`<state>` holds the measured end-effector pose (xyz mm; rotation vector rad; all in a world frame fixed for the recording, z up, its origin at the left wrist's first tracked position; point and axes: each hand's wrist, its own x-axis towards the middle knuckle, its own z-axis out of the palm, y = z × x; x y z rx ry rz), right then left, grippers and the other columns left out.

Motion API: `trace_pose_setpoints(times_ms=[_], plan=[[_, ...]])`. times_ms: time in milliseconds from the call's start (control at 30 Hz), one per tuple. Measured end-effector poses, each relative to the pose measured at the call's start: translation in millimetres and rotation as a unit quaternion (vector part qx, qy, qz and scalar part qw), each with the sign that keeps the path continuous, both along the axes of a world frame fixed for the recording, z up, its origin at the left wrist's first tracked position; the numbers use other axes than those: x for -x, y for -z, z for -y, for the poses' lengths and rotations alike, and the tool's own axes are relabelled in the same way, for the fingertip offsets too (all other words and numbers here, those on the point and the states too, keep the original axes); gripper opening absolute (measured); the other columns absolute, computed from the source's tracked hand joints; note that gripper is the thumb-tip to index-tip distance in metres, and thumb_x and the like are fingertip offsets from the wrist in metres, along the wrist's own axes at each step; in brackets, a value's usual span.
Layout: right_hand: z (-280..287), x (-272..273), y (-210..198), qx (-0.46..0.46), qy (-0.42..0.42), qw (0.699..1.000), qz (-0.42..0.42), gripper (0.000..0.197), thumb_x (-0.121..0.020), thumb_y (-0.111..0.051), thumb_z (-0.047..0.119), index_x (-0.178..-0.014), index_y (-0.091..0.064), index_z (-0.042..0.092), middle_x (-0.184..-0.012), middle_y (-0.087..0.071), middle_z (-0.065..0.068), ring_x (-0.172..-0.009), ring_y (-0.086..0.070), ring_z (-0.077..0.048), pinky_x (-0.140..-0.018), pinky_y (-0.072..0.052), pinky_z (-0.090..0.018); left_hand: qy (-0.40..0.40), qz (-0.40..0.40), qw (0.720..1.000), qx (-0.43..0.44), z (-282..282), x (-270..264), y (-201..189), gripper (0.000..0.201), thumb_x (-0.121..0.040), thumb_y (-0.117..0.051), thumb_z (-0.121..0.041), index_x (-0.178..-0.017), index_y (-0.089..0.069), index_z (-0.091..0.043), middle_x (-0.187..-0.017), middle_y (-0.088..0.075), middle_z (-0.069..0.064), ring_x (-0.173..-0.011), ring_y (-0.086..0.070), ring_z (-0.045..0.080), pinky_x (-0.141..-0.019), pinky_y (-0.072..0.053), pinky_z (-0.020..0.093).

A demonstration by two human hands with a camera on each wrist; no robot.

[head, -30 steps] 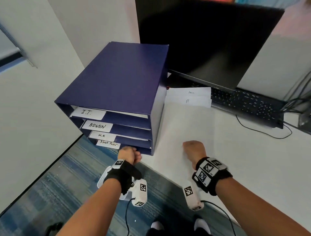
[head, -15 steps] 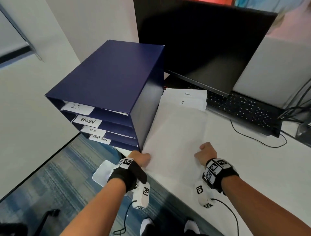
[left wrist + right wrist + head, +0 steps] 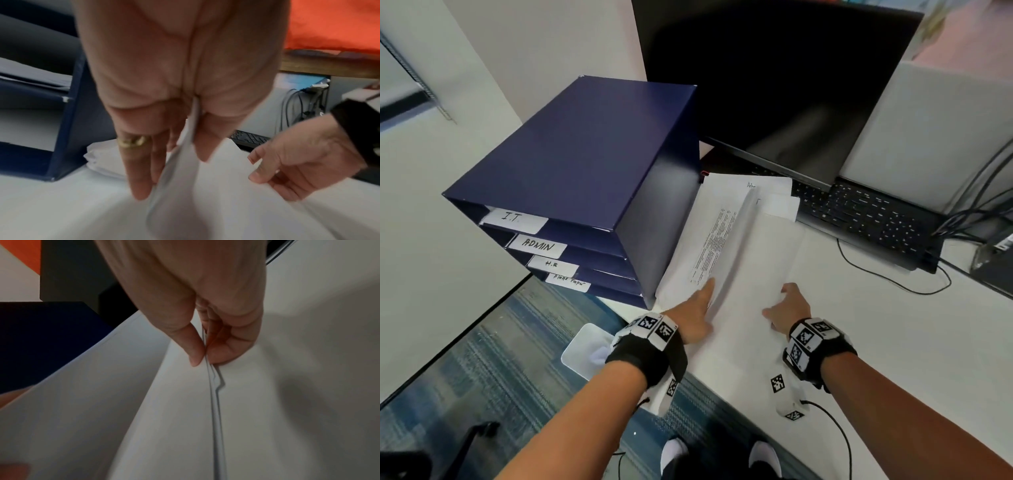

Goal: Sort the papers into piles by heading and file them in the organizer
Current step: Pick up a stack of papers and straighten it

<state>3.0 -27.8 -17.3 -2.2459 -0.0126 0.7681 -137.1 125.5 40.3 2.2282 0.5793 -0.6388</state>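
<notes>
A navy organizer (image 3: 592, 154) stands at the desk's left corner, its slots labelled I.T., ADMIN, H.R and Blank Paper. Right of it lies a stack of white papers (image 3: 756, 267). My left hand (image 3: 700, 305) pinches the near left edge of the top sheets (image 3: 185, 186) between thumb and fingers and lifts it, which bares a printed sheet (image 3: 714, 240) below. My right hand (image 3: 786, 305) pinches the near right edge of the same sheets (image 3: 213, 402) between thumb and forefinger. Two sheets headed Admin (image 3: 774, 186) and IT (image 3: 782, 205) poke out at the stack's far end.
A dark monitor (image 3: 774, 85) and a black keyboard (image 3: 869, 222) stand behind the papers, with cables (image 3: 893, 277) trailing right. Bare white desk (image 3: 911, 342) lies to the right. The desk's front edge runs just below my wrists, above blue carpet (image 3: 482, 377).
Both hands moved from the desk edge before the organizer onto the paper stack. They took hold of the top sheets, and the left edge rose, uncovering a printed sheet.
</notes>
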Motion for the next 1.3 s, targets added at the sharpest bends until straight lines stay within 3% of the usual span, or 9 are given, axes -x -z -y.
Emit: trace_pose_setpoints(times_ms=[167, 267, 433, 533, 667, 800, 1000, 1133, 1300], plan=[[2.5, 1.0, 0.2, -0.015, -0.02, 1.0, 0.017, 0.048, -0.077, -0.065, 0.0, -0.118, -0.043, 0.011, -0.076, -0.054, -0.003, -0.077, -0.058, -0.027, -0.073, -0.057, -0.038, -0.234, 0.082, 0.956, 0.157, -14.4, -34.9, -8.4, 0.081, -0.083, -0.05, -0.064, -0.146, -0.021, -0.023, -0.144, -0.044, -0.003, -0.123, -0.051, 0.023, -0.107, -0.038, 0.039], [4.2, 1.7, 1.9, -0.025, -0.026, 0.999, 0.026, 0.047, -0.077, -0.061, 0.001, -0.119, -0.043, 0.013, -0.079, -0.058, -0.008, -0.069, -0.058, -0.025, -0.06, -0.051, -0.03, -0.283, 0.072, 0.955, 0.058, -30.8, -48.9, -12.7, 0.063, -0.09, -0.052, -0.047, -0.138, -0.038, -0.009, -0.136, -0.05, 0.002, -0.117, -0.053, 0.025, -0.093, -0.04, 0.028], [8.1, 1.9, 0.6, -0.037, -0.026, 0.999, 0.018, 0.046, -0.079, -0.061, 0.003, -0.118, -0.042, 0.016, -0.077, -0.057, -0.006, -0.068, -0.057, -0.025, -0.054, -0.045, -0.024, -0.181, 0.009, 0.982, -0.052, -44.6, -47.8, -12.4, 0.06, -0.087, -0.055, -0.009, -0.143, -0.032, -0.012, -0.139, -0.048, 0.011, -0.12, -0.052, 0.031, -0.096, -0.043, 0.03], [10.5, -0.4, -0.4, -0.062, -0.007, 0.998, -0.012, 0.046, -0.077, -0.064, 0.004, -0.116, -0.045, 0.019, -0.083, -0.062, -0.007, -0.068, -0.059, -0.024, -0.058, -0.053, -0.03, -0.183, 0.059, 0.981, -0.021, -44.0, -34.2, -5.0, 0.066, -0.086, -0.049, -0.002, -0.146, -0.029, -0.022, -0.131, -0.053, 0.006, -0.113, -0.057, 0.029, -0.089, -0.046, 0.026], [18.4, -6.0, 0.3, -0.176, 0.073, 0.974, -0.12, 0.042, -0.081, -0.069, 0.009, -0.118, -0.052, 0.018, -0.096, -0.061, -0.006, -0.072, -0.056, -0.017, -0.056, -0.048, -0.029, -0.274, 0.189, 0.934, 0.134, -42.8, -9.3, -8.7, 0.043, -0.087, -0.05, 0.008, -0.114, -0.053, -0.026, -0.094, -0.068, -0.001, -0.083, -0.065, 0.02, -0.071, -0.054, 0.022], [26.2, -13.3, -19.2, -0.244, 0.121, 0.959, -0.075, 0.035, -0.086, -0.069, 0.025, -0.116, -0.055, 0.014, -0.095, -0.061, 0.0, -0.074, -0.055, -0.01, -0.061, -0.042, -0.023, -0.288, 0.23, 0.906, 0.206, -35.2, 2.3, -16.4, 0.045, -0.088, -0.052, 0.009, -0.11, -0.053, -0.03, -0.107, -0.067, 0.002, -0.101, -0.063, 0.026, -0.093, -0.049, 0.037], [37.3, -29.8, -76.1, -0.409, 0.143, 0.899, -0.064, 0.024, -0.092, -0.054, -0.001, -0.114, -0.06, 0.007, -0.118, -0.065, -0.017, -0.1, -0.063, -0.029, -0.094, -0.05, -0.045, -0.253, 0.269, 0.909, 0.192, -11.8, -10.7, -30.9, 0.038, -0.089, -0.055, 0.005, -0.105, -0.055, -0.03, -0.1, -0.067, -0.009, -0.091, -0.064, 0.013, -0.087, -0.05, 0.027], [37.7, -22.3, -109.5, -0.404, 0.105, 0.904, 0.09, 0.027, -0.09, -0.055, 0.001, -0.106, -0.062, 0.023, -0.107, -0.07, -0.005, -0.098, -0.066, -0.023, -0.092, -0.052, -0.043, -0.276, 0.346, 0.89, 0.114, -1.0, -29.2, -48.7, 0.03, -0.09, -0.057, -0.005, -0.116, -0.057, -0.018, -0.108, -0.066, -0.003, -0.101, -0.062, 0.017, -0.09, -0.049, 0.033], [31.3, -7.7, -139.8, -0.423, 0.077, 0.882, 0.193, 0.023, -0.093, -0.055, 0.003, -0.113, -0.057, 0.014, -0.102, -0.068, 0.004, -0.092, -0.066, -0.006, -0.084, -0.054, -0.026, -0.339, 0.46, 0.814, 0.101, 10.8, -36.0, -67.9, 0.031, -0.088, -0.061, -0.008, -0.117, -0.056, -0.02, -0.109, -0.067, -0.002, -0.102, -0.064, 0.014, -0.09, -0.051, 0.033]])
